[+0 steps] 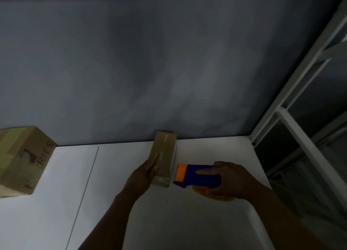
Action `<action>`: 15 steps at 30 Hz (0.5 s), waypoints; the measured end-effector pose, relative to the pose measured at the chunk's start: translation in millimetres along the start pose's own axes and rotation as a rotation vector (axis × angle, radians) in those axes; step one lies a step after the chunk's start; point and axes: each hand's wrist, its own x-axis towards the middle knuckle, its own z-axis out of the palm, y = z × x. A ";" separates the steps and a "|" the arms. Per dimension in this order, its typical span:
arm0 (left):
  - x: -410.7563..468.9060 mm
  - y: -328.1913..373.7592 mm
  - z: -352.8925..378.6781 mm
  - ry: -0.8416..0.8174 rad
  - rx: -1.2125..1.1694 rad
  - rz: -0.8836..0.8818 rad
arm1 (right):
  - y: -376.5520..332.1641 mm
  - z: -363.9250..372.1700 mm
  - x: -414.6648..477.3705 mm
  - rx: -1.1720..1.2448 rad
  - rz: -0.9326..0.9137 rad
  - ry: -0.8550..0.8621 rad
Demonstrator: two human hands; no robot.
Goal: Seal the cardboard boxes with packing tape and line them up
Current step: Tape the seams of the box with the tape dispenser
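A small, long cardboard box (165,152) lies on the white table (112,202), its far end against the wall. A strip of tape shows at its near end. My left hand (148,172) rests on the box's near left part with straight fingers. My right hand (225,180) grips a blue and orange tape dispenser (195,175) just right of the box's near end, its orange front close to the box's side. A yellowish tape roll (216,195) shows under that hand. A larger taped cardboard box (24,161) stands at the far left.
A grey wall (150,71) runs behind the table. A white metal frame (300,118) stands along the table's right edge. A thin seam (82,199) runs across the tabletop left of my arms.
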 end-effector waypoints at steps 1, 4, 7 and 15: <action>0.2 -0.7 0.6 0.000 0.000 0.014 | 1.9 3.5 0.7 -0.006 -0.003 0.004; 1.1 -6.2 1.5 0.002 0.036 0.091 | 6.3 15.2 1.7 0.025 0.001 0.015; 2.1 -11.7 3.4 0.003 0.097 0.085 | 9.7 28.0 5.0 0.049 0.008 0.008; 5.8 10.9 15.0 0.118 0.293 0.160 | 8.4 44.1 5.3 -0.213 -0.081 0.051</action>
